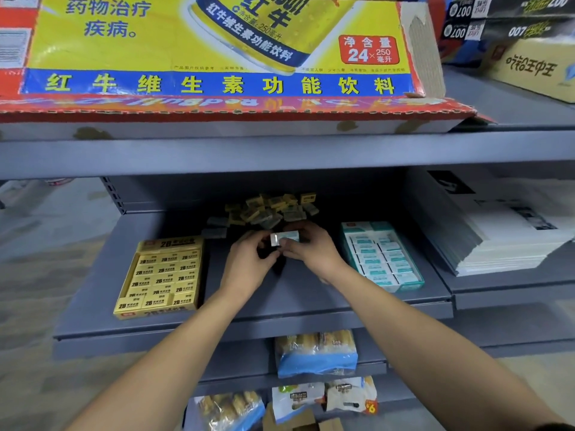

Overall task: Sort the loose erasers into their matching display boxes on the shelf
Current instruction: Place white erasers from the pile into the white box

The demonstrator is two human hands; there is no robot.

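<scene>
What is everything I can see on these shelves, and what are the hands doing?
Yellow display box: one, yellow, left on the middle shelf, filled with 2B erasers.
Teal display box: one, teal and white, right on the same shelf, filled with erasers.
Loose erasers: a pile, yellow and grey-teal, at the shelf's back.
White-teal eraser: one, held between both hands.
Red Bull carton: one, yellow, red, blue, top shelf.
Paper stack: one, white, right.
Snack bags: several, lower shelves.
Black boxes: two, top right.
Left hand: pinches the eraser.
Right hand: pinches the eraser.
</scene>
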